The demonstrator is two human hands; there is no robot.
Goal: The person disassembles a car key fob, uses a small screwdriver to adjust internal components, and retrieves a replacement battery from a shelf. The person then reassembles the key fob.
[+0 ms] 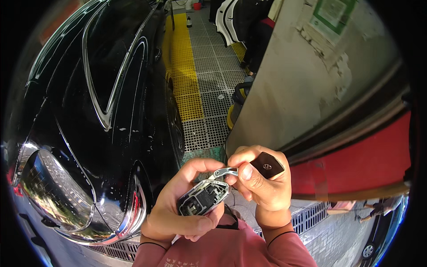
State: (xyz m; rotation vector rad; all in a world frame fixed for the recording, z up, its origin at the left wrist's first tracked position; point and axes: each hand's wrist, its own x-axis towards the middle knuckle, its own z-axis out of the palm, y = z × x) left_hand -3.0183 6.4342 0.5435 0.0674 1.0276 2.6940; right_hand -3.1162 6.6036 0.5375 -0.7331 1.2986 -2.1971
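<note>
My left hand [178, 207] is closed round an opened car key fob [203, 199]. The fob's silver-edged shell lies face up and bares dark inner parts. A metal key ring clip [224, 172] sticks out from its upper end toward my right hand [263, 182]. The thumb and a finger of that hand pinch the clip's far end. The same hand also holds a dark brown cover piece [268, 166] with a small round emblem, tucked against the fingers. What lies under the fob is hidden by my left fingers.
A glossy black car [120, 111] stands close on my left. To the right is a stained wall [302, 84] with a red lower band [356, 164]. Ahead runs a grated floor [215, 66] with a yellow strip [181, 66]. A partly hidden person [258, 44] is beyond the wall's edge.
</note>
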